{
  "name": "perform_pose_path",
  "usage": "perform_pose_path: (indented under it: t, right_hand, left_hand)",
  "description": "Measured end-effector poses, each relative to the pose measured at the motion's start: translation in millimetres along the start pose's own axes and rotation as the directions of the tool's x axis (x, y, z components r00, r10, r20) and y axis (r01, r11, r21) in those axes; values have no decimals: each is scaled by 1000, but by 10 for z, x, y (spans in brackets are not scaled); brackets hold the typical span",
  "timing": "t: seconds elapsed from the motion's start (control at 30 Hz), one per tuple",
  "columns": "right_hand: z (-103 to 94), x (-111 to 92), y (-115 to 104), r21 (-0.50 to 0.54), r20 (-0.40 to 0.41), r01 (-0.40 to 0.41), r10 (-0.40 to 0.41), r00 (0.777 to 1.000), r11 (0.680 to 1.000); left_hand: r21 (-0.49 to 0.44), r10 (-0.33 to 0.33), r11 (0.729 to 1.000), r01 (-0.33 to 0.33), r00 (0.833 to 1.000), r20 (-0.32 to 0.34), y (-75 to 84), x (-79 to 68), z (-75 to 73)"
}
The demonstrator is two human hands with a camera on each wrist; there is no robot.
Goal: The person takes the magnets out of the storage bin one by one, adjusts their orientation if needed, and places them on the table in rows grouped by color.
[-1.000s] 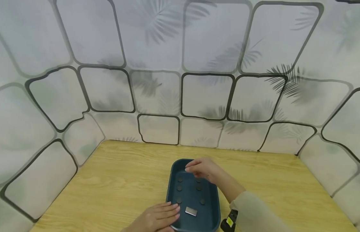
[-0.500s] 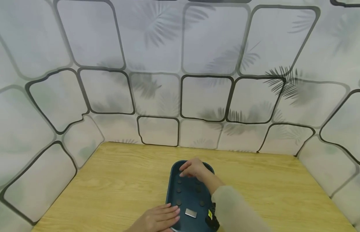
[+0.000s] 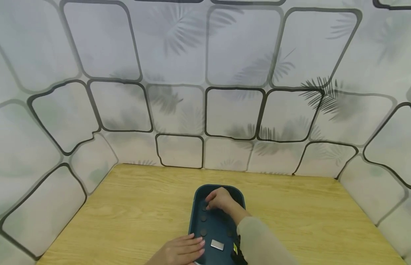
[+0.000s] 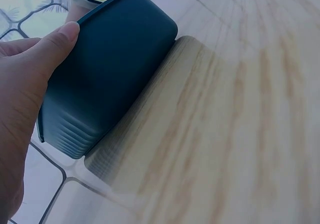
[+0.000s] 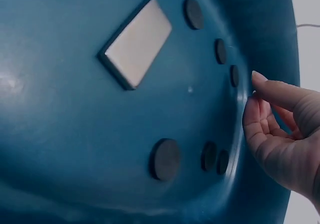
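A dark blue tray (image 3: 242, 200) stands on the table. My left hand (image 3: 182, 248) rests on its near left edge; in the left wrist view the left thumb (image 4: 67, 32) lies against the outer side of the tray. My right hand (image 3: 221, 198) reaches into the far end, fingers bent, thumb and forefinger tips close together beside a dark disc (image 5: 234, 76). Whether anything is between those tips is hidden. More dark discs, such as this one (image 3: 203, 232), lie in two rows. A silvery rectangular block (image 3: 217, 245) lies flat near the left hand.
A wood-grain table (image 3: 142, 206) surrounds the tray. Behind it and at both sides rises a patterned cloth wall (image 3: 179, 110). A black strap with a yellow label (image 3: 236, 250) sits on the right wrist.
My right hand has moved left and lower into the tray, from above the far right discs toward the far left ones. My left hand has stayed on the tray edge.
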State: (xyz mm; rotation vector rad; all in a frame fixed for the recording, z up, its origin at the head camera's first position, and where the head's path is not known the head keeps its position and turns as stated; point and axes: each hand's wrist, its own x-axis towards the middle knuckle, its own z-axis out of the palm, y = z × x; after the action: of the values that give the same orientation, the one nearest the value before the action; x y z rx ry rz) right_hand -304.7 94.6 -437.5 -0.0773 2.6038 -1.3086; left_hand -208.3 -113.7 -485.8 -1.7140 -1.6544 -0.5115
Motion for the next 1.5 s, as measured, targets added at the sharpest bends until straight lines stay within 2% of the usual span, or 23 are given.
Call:
perform_pose_path:
  t: [0.3, 0.47, 0.57, 0.8, 0.97, 1.07, 1.33, 1.5]
  right_hand:
    - [79, 40, 66, -171, -16, 79, -82, 996, 982]
    - [95, 60, 109, -194, -12, 140, -145, 989, 971]
    - [90, 71, 139, -222, 18, 193, -194, 981, 956]
    - [69, 87, 225, -266, 118, 349, -329, 937, 899]
    - [73, 111, 268, -292, 150, 447, -422, 894, 845]
    - [92, 127, 284, -290, 151, 477, -452, 879, 830]
    - [133, 152, 296, -345, 181, 462, -426, 887, 817]
    - [123, 141, 261, -354, 188, 433, -391, 901, 829]
  left_hand:
    - [1, 23, 1000, -23, 1000, -12, -11, -17, 14]
    - [8, 34, 999, -34, 999, -17, -18, -17, 18]
    - [4, 31, 1000, -30, 999, -20, -15, -13, 24]
    - [-23, 15, 1000, -15, 1000, -26, -9, -10, 36]
    - [-30, 23, 999, -24, 999, -33, -16, -16, 41]
    - [-40, 20, 999, -21, 999, -39, -16, -25, 45]
    - [-53, 10, 999, -14, 998, -70, -9, -42, 66]
    - [-31, 25, 999, -28, 997, -70, -20, -39, 69]
